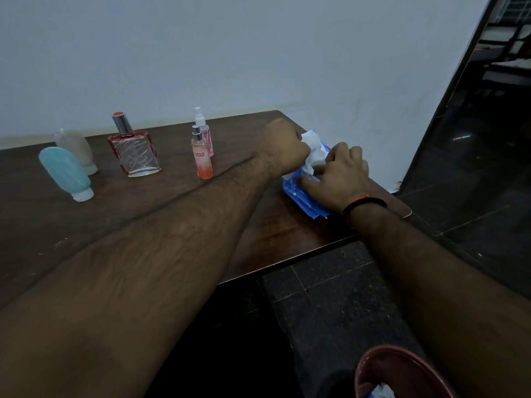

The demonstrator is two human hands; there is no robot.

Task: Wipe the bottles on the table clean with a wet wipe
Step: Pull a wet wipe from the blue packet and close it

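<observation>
Pulling a soft, limp wet wipe (311, 150) from the blue pack (298, 193) at the table's (115, 225) right end, I pinch its bunched top in my left hand (283, 147) grip while my right hand (339, 170) presses spread fingers onto the pack.

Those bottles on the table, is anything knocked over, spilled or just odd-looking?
Nothing is spilled. The five bottles are upright, though the teal tube and white tube stand on their caps, seemingly by design. The left hand pulls a wipe from the blue pack that the right hand steadies.
</observation>
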